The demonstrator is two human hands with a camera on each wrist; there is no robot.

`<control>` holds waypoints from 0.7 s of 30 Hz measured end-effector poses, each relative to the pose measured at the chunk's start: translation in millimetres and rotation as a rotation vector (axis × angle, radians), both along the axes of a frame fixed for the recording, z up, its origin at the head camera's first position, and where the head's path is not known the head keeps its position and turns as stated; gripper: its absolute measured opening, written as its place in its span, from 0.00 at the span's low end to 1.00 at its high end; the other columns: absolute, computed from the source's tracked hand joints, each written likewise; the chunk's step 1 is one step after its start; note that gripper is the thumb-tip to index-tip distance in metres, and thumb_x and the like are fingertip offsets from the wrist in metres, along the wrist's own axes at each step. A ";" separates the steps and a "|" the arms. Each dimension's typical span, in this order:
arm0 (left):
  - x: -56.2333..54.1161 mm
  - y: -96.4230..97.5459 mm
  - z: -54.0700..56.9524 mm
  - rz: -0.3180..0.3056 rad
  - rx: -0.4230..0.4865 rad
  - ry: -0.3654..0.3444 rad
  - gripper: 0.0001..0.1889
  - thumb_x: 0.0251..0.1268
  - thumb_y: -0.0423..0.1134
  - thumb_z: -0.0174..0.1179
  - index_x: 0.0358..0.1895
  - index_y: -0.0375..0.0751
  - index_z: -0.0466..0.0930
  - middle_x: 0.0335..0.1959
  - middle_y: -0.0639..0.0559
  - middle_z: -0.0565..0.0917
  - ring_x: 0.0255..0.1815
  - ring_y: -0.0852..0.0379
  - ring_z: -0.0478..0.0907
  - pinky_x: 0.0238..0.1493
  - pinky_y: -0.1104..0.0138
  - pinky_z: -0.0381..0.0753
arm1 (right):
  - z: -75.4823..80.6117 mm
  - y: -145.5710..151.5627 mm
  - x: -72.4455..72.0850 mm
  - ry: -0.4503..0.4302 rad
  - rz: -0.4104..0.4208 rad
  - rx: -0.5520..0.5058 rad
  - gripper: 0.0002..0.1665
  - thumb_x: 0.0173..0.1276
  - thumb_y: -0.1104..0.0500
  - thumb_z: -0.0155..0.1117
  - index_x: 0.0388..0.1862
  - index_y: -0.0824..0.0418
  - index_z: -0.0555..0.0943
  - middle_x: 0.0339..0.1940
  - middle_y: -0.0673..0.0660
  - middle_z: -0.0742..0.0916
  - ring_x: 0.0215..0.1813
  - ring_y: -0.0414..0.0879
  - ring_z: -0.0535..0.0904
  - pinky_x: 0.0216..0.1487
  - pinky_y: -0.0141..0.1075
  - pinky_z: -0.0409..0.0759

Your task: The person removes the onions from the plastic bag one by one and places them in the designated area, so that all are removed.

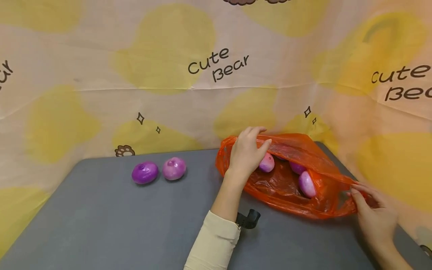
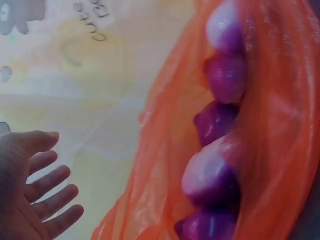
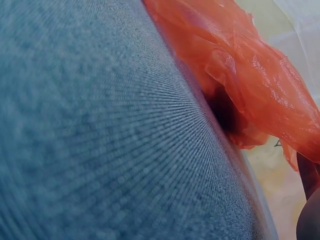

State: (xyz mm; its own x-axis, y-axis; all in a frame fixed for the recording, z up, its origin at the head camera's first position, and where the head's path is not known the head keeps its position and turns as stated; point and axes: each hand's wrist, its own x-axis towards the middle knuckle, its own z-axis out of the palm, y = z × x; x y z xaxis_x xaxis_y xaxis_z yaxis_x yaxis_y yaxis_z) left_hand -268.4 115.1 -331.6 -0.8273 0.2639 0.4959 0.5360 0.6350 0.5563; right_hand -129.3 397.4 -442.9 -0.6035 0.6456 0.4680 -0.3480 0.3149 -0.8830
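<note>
An orange-red plastic bag (image 1: pixel 287 202) lies on its side at the right of the table, its mouth spread wide. Several purple onions (image 2: pixel 210 175) sit in a row inside it, partly covered by the film. My left hand (image 1: pixel 248 150) is over the bag's left end in the head view; the left wrist view has its fingers (image 2: pixel 57 202) spread and holding nothing. With thumb and fingers, my right hand (image 1: pixel 376 213) pinches the bag's right end. In the right wrist view only part of that hand (image 3: pixel 310 205) shows at the edge, beside the bunched plastic.
Two more onions, a darker purple one (image 1: pixel 145 173) and a pinkish one (image 1: pixel 174 168), rest side by side left of the bag. Behind the grey table (image 1: pixel 111 221) hangs a printed cloth (image 1: pixel 162 56), which also runs along the right side.
</note>
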 end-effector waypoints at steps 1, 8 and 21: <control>-0.7 0.0 -1.6 -0.004 0.001 -0.010 0.19 0.68 0.49 0.65 0.60 0.52 0.82 0.59 0.54 0.84 0.61 0.54 0.81 0.55 0.59 0.85 | -0.4 -1.0 -0.9 0.010 0.012 -0.002 0.12 0.62 0.77 0.66 0.46 0.80 0.84 0.44 0.46 0.90 0.31 0.29 0.87 0.30 0.17 0.80; -12.1 -1.2 -22.9 -0.013 -0.036 -0.068 0.18 0.69 0.49 0.65 0.58 0.51 0.83 0.56 0.53 0.85 0.58 0.55 0.83 0.52 0.59 0.85 | -2.1 -1.7 -1.7 0.017 0.006 -0.008 0.11 0.62 0.77 0.66 0.44 0.79 0.84 0.41 0.45 0.91 0.29 0.31 0.86 0.27 0.18 0.79; -18.1 6.1 -41.4 -0.069 -0.090 -0.136 0.08 0.65 0.52 0.68 0.36 0.55 0.86 0.24 0.60 0.82 0.26 0.63 0.77 0.25 0.71 0.71 | 0.0 -1.7 -2.0 0.073 0.037 -0.065 0.11 0.61 0.77 0.66 0.44 0.80 0.84 0.41 0.48 0.91 0.30 0.32 0.87 0.27 0.18 0.79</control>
State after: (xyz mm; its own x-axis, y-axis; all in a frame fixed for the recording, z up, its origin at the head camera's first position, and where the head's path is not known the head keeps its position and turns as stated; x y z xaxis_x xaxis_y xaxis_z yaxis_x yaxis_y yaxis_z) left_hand -286.5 121.2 -373.0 -0.8637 0.3606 0.3522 0.5034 0.6502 0.5691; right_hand -131.4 395.7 -442.9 -0.5935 0.6539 0.4692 -0.4225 0.2431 -0.8731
